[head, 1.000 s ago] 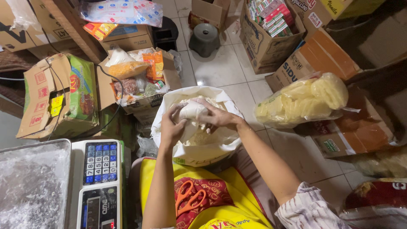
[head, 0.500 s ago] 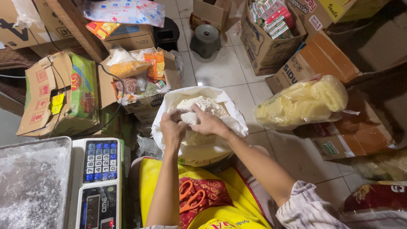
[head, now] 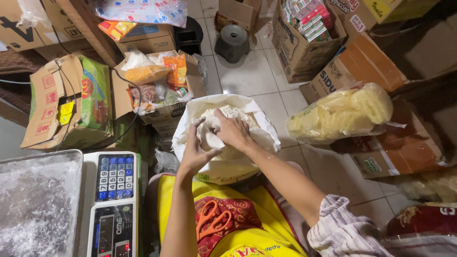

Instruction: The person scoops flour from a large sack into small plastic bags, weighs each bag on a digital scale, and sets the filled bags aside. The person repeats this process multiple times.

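Reaching into the white sack (head: 223, 164), both hands work at a small clear bag (head: 209, 139) held over the pale crackers (head: 233, 113) inside. The left hand (head: 195, 152) cups the bag from below and the near side, fingers curled around it. The right hand (head: 233, 131) lies on top, fingers bent down into or over the bag's mouth; whether it pinches crackers or only the plastic I cannot tell, since the palm hides the fingertips. The bag sits above the sack's open mouth, just inside its folded rim.

Risks, as I judge them: the thin bag could slip from the cupped left hand and drop back into the sack, spilling what it holds. Crackers pushed in too hard may crumble. The sack stands between the knees, against a yellow apron (head: 233, 223), and a sideways tug could tip it toward the tiled floor (head: 252, 76). Orange scissors (head: 212, 221) rest in the apron's pocket, near the left forearm, and a dropped elbow might catch them. A scale (head: 112, 200) with a metal tray (head: 38, 200) sits to the left, and a big bag of yellow crisps (head: 342, 114) lies to the right, both well clear of the hands.
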